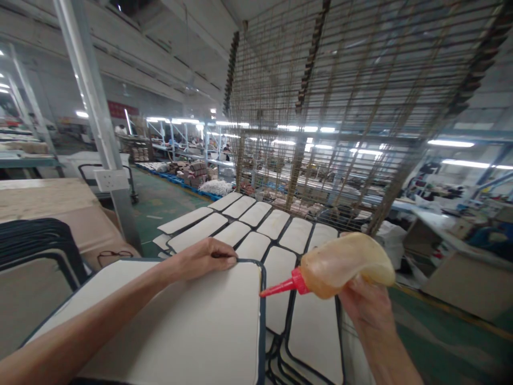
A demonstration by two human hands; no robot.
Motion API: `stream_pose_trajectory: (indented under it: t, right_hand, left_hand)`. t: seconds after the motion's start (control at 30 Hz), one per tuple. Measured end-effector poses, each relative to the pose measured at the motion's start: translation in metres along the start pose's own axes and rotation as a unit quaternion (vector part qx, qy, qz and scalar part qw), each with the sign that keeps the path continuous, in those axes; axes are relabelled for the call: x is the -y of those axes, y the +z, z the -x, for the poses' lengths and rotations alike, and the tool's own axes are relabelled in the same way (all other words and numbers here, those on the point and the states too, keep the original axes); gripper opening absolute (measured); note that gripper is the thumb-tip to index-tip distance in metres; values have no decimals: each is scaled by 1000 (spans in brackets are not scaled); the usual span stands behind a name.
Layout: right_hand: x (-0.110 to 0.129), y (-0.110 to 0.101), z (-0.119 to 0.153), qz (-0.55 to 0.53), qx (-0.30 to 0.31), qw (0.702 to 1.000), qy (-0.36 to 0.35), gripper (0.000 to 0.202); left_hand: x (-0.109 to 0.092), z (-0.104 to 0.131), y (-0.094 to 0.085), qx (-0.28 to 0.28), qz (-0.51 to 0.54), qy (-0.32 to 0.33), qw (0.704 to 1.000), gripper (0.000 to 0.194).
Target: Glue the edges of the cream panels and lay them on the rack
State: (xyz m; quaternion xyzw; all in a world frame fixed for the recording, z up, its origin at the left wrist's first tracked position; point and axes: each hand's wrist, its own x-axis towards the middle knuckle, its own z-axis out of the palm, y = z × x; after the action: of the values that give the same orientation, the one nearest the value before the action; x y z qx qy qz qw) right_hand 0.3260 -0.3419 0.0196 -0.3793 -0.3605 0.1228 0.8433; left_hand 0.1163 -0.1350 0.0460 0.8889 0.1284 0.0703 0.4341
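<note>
A cream panel with a dark blue border (192, 321) lies in front of me. At its far edge my left hand (212, 258) is closed, fingers pinching the dark border. My right hand (366, 299) grips a squeeze bottle (340, 266) of yellowish, translucent plastic, tipped on its side. The bottle's red nozzle (280, 287) points left, its tip at the panel's right edge. A thin glossy line shows along that edge near the corner. Part of the panel is covered by my left forearm.
Rows of similar dark-edged panels (240, 235) spread out beyond. A tall wire rack (320, 107) rises behind them. To the left stand a stack of dark-bordered pieces (36, 278), eyeglasses (116, 255) and a metal post with a socket box (110, 181).
</note>
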Motion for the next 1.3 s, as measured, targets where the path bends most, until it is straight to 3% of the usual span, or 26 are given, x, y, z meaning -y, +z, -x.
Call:
stream_pose_trajectory:
  t: [0.27, 0.4, 0.87, 1.03, 1.3]
  right_hand:
    - [-7, -6, 5, 4, 42, 999, 31, 70]
    - [-6, -7, 7, 3, 61, 997, 48, 67]
    - [-2, -6, 15, 21, 29, 997, 70, 68]
    - [-1, -5, 16, 22, 28, 999, 35, 71]
    - [-10, -16, 24, 43, -54, 997, -34, 67]
  left_hand:
    - [26, -8, 0, 1, 120, -56, 991, 36]
    - [26, -8, -1, -7, 158, -81, 984, 34]
    - [30, -4, -1, -53, 229, -124, 964, 27]
    - [35, -2, -3, -66, 265, -135, 953, 25]
    - [44, -2, -4, -134, 310, -140, 931, 29]
